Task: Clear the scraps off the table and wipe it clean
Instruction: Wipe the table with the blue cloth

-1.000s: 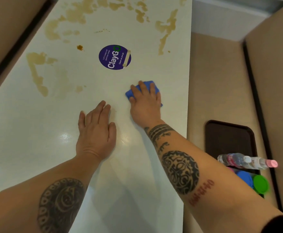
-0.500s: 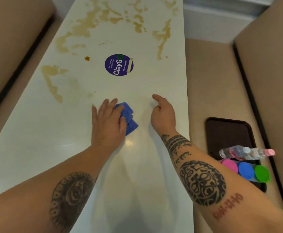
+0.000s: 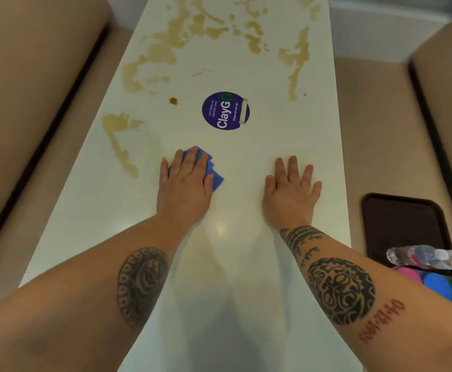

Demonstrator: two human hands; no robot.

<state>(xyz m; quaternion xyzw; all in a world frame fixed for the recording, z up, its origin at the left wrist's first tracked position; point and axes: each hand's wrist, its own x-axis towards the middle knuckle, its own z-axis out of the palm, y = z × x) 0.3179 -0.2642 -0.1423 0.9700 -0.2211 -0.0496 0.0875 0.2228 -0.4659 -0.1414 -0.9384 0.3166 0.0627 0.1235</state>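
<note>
Single head-worn wide-angle view, looking forward and steeply down, close above both forearms. White table runs lengthwise away beyond the left hand and right hand. Brown tray clips the frame edge right of the right hand.

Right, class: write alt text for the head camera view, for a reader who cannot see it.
A person's left hand presses a blue cloth flat on a long white table, the right hand lying open beside it. Brown spill stains cover the far end beyond a round purple sticker.

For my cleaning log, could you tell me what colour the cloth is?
Blue; the cloth under the left hand shows in the head view.
</note>
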